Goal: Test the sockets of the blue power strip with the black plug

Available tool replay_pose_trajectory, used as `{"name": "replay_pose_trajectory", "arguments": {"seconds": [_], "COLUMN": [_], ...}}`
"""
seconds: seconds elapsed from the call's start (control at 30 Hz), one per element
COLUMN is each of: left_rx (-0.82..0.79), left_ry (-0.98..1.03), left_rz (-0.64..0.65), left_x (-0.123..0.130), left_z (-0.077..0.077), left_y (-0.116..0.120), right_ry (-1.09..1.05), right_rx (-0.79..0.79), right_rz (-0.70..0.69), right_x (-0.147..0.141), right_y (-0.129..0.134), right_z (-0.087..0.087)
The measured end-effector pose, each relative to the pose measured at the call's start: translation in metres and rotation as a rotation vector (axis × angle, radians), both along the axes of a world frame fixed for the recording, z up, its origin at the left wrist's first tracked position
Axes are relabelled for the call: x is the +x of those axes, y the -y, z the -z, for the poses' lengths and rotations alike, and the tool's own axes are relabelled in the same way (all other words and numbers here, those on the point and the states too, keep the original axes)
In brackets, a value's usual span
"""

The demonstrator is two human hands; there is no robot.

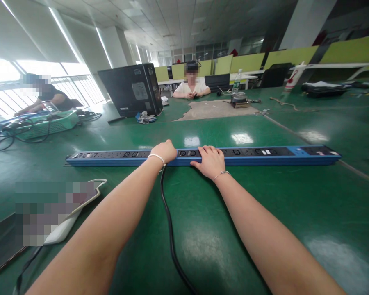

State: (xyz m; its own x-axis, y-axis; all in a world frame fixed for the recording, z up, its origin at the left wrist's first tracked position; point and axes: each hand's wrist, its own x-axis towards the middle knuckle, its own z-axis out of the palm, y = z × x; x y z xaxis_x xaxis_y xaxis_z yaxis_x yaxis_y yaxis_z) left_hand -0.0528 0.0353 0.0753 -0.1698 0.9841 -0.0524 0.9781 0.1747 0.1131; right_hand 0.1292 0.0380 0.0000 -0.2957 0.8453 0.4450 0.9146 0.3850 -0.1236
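"What's that long blue thing?"

"A power strip (185, 159), laid side to side across the green bench (264, 205), well in from the far edge, where a person in a white top (192, 88) sits."

"And the hands?"

"The left hand (166, 151) is curled closed at the strip, left of its middle. A black cable (171, 233) runs out below it towards the near side of the bench. I'd say the fist has the cable's end, though the knuckles hide it. A little to the right, the right hand (211, 160) lies open on the strip, fingers spread over the top, thumb by its near edge."

"Any writing?"

"White stickers (265, 152) towards the strip's right end, too small to read from here."

"That computer case (123, 92)?"

"Towards the far edge, left of the seated person, with a pale label (140, 91), blurred. The bottle (237, 80) wears a green label, and the white cup (295, 78) farther right bears a red mark; I can't read either."
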Motion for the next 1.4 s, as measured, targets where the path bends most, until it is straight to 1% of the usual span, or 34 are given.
{"name": "replay_pose_trajectory", "arguments": {"seconds": [0.13,0.27,0.33,0.37,0.4,0.43,0.47,0.53,0.57,0.63,0.7,0.77,0.87,0.97,1.07,1.2,1.4], "left_rx": [0.091,0.181,0.306,0.387,0.456,0.485,0.479,0.379,0.324,0.26,0.266,0.301,0.392,0.483,0.506,0.481,0.482], "left_ry": [0.057,0.227,0.236,0.219,0.194,0.162,0.124,0.045,0.008,-0.051,-0.084,-0.087,-0.068,-0.071,-0.08,-0.095,-0.109], "left_rz": [-0.029,-0.069,-0.08,-0.068,-0.014,0.077,0.171,0.324,0.37,0.41,0.4,0.381,0.369,0.377,0.386,0.392,0.387], "left_x": [-0.002,-0.014,-0.025,-0.032,-0.039,-0.046,-0.052,-0.062,-0.065,-0.066,-0.064,-0.061,-0.059,-0.059,-0.06,-0.061,-0.06], "left_z": [0.007,0.021,0.029,0.034,0.038,0.043,0.047,0.053,0.054,0.056,0.056,0.056,0.057,0.058,0.058,0.057,0.058], "left_y": [0.006,0.011,0.014,0.015,0.016,0.016,0.016,0.015,0.014,0.012,0.01,0.009,0.012,0.018,0.022,0.022,0.021], "right_ry": [0.001,-0.025,-0.055,-0.074,-0.096,-0.122,-0.15,-0.216,-0.248,-0.302,-0.339,-0.365,-0.353,-0.222,-0.088,-0.043,-0.017], "right_rx": [0.001,0.021,0.033,0.037,0.038,0.039,0.037,0.034,0.039,0.053,0.043,-0.009,-0.086,-0.139,-0.151,-0.192,-0.236], "right_rz": [0.008,-0.011,-0.032,-0.046,-0.063,-0.08,-0.097,-0.132,-0.148,-0.17,-0.172,-0.152,-0.079,0.048,0.131,0.163,0.126], "right_x": [0.0,0.0,0.001,0.001,0.001,0.0,-0.001,-0.006,-0.009,-0.019,-0.031,-0.047,-0.075,-0.103,-0.122,-0.131,-0.131], "right_y": [0.001,0.003,0.004,0.004,0.004,0.005,0.005,0.006,0.007,0.011,0.017,0.025,0.038,0.044,0.044,0.04,0.037], "right_z": [0.0,0.0,0.001,0.0,0.0,0.0,-0.001,-0.002,-0.004,-0.008,-0.015,-0.023,-0.037,-0.046,-0.049,-0.048,-0.05]}}
